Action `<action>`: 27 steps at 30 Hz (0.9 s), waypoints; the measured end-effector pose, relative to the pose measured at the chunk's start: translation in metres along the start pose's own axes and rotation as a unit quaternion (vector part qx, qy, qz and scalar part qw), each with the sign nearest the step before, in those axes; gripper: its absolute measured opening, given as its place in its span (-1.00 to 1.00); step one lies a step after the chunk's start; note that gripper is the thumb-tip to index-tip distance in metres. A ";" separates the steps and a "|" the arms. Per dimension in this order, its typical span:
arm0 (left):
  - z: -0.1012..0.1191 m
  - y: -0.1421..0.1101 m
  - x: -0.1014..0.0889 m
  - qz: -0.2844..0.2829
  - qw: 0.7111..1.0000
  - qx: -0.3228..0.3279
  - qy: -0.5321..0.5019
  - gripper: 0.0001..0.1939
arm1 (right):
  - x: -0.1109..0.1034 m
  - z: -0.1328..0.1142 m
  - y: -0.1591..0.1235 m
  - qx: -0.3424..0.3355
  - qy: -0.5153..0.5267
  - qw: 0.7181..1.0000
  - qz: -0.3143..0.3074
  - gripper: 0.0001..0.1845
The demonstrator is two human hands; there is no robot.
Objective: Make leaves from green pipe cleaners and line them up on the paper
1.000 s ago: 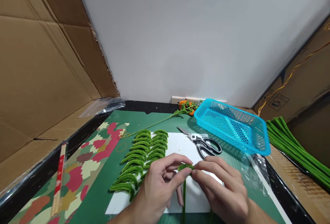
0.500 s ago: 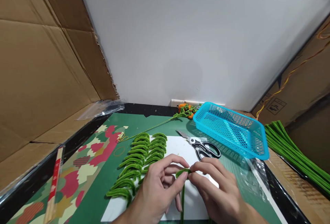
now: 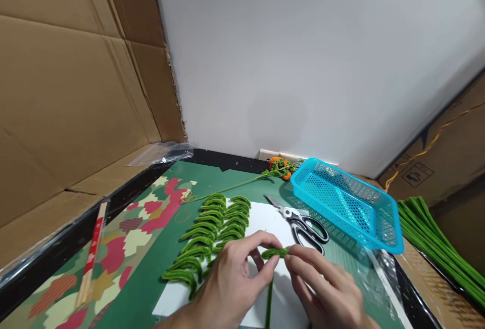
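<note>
Between my hands is a green pipe cleaner (image 3: 270, 293), its top bent into a small folded loop and a straight length hanging down over the white paper. My left hand (image 3: 242, 273) pinches the folded part between thumb and fingers. My right hand (image 3: 326, 283) grips the same fold at its right end with the fingertips. Left of my hands lie two columns of curved green pipe cleaner pieces (image 3: 202, 230), partly on the white sheet (image 3: 261, 215). Black-handled scissors (image 3: 299, 220) rest just beyond my right hand, blades pointing to the far left.
A blue perforated basket (image 3: 344, 205) stands at the right, with a bundle of green pipe cleaners (image 3: 439, 245) beyond it. An orange flower stem (image 3: 278, 167) lies at the back. Wrapped chopsticks (image 3: 93, 253) lie on the left. Cardboard (image 3: 76, 91) walls the left side.
The view has shifted slightly. Both hands stay on the pipe cleaner; its folded top now shows more fully between the fingertips.
</note>
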State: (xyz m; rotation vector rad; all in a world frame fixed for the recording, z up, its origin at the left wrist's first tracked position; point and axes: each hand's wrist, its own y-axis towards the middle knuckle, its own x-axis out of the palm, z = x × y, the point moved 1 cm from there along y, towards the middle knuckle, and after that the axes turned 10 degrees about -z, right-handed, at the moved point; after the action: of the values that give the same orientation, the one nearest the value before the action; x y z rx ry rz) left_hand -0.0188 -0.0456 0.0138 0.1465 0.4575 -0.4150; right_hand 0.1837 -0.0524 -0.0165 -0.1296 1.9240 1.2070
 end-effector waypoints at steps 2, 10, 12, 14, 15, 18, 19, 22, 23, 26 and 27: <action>0.001 0.000 -0.002 0.014 0.999 0.019 0.040 -0.88 | 0.001 0.000 0.000 0.005 -0.009 1.000 -0.005 -0.71; 0.004 0.002 -0.008 0.041 0.984 0.054 0.166 -0.88 | -0.003 0.004 0.009 -0.013 0.014 1.000 -0.009 -0.76; 0.004 0.005 -0.009 0.043 0.981 0.043 0.185 -0.88 | -0.001 0.007 0.008 -0.006 0.020 0.999 -0.033 -0.74; 0.005 0.010 -0.014 0.046 0.977 0.031 0.206 -0.89 | 0.001 0.011 0.008 0.006 0.017 0.998 -0.054 -0.70; 0.006 0.013 -0.017 0.050 0.974 0.025 0.221 -0.90 | 0.001 0.012 0.009 0.013 0.012 0.998 -0.058 -0.68; 0.012 0.028 -0.032 0.059 0.952 0.013 0.300 -0.90 | -0.003 0.015 0.012 0.032 -0.004 0.998 -0.051 -0.66; 0.014 0.034 -0.037 0.054 0.940 0.013 0.337 -0.89 | -0.005 0.015 0.013 0.036 -0.007 0.998 -0.048 -0.68; 0.021 0.058 -0.051 0.029 0.925 0.013 0.378 -0.88 | -0.010 0.015 0.016 0.044 -0.012 0.998 -0.041 -0.75; 0.021 0.066 -0.054 0.024 0.920 0.012 0.390 -0.87 | -0.011 0.015 0.017 0.047 -0.013 0.998 -0.039 -0.77; 0.016 0.092 -0.057 0.010 0.906 0.007 0.423 -0.88 | -0.012 0.017 0.017 0.060 -0.014 0.998 -0.030 -0.79; 0.012 0.099 -0.057 0.008 0.902 0.004 0.432 -0.87 | -0.012 0.019 0.017 0.065 -0.014 0.997 -0.030 -0.79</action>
State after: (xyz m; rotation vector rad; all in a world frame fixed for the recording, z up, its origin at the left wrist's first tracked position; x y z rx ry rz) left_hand -0.0191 0.0619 0.0552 0.3451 1.3310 -0.3181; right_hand 0.1949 -0.0322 0.0005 -0.0999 1.9549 1.0360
